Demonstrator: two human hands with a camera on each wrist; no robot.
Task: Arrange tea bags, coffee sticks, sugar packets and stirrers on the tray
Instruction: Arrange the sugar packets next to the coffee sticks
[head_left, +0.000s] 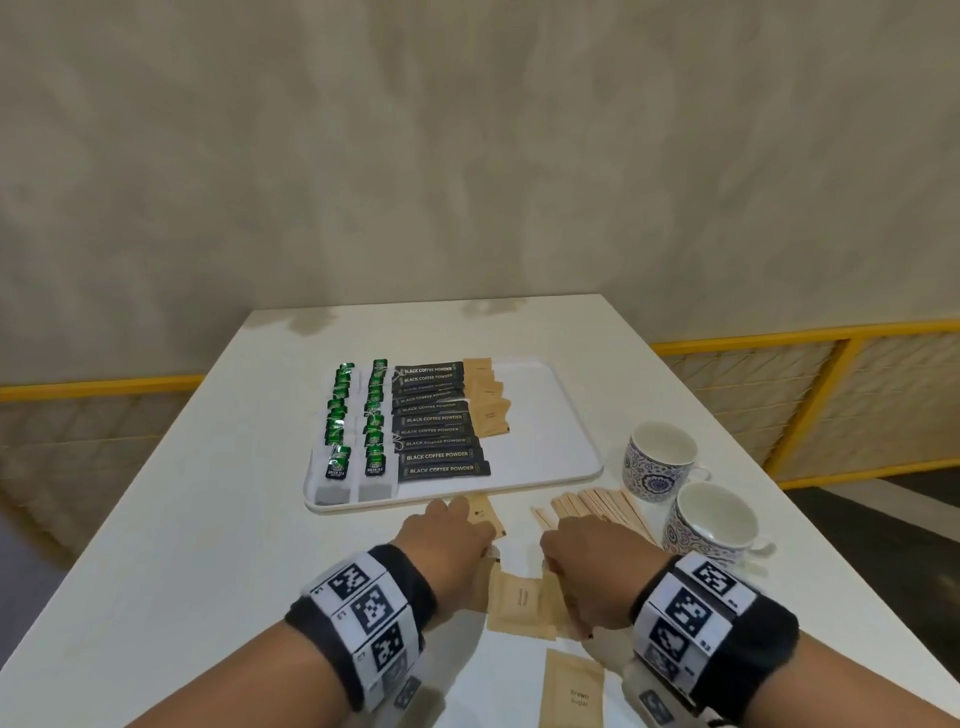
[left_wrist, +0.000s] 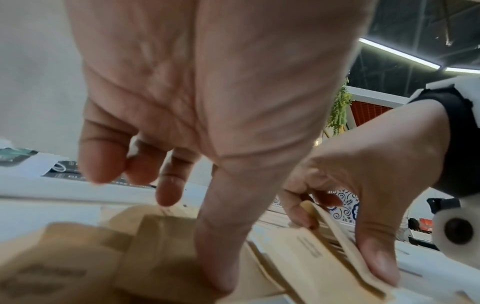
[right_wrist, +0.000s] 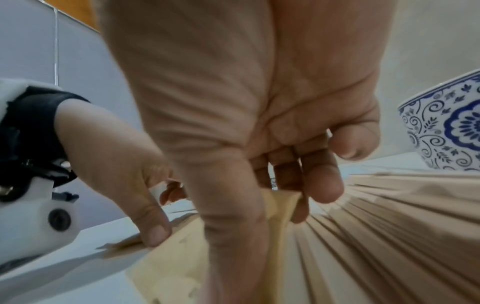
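On the white tray (head_left: 540, 426) lie two columns of green tea bags (head_left: 358, 415), a stack of black coffee sticks (head_left: 436, 421) and a column of brown sugar packets (head_left: 485, 400). In front of it, loose sugar packets (head_left: 519, 603) lie on the table beside a fan of wooden stirrers (head_left: 597, 506). My left hand (head_left: 447, 530) covers some packets; its thumb (left_wrist: 221, 277) presses one and the curled fingers reach its far edge. My right hand (head_left: 592, 561) pinches a sugar packet (right_wrist: 278, 207) between thumb and fingers, tilted up off the table.
Two blue-patterned cups (head_left: 660, 462) (head_left: 711, 519) stand right of the stirrers, close to my right wrist. One more sugar packet (head_left: 571, 691) lies near the table's front edge. A yellow-framed railing runs behind the table on both sides.
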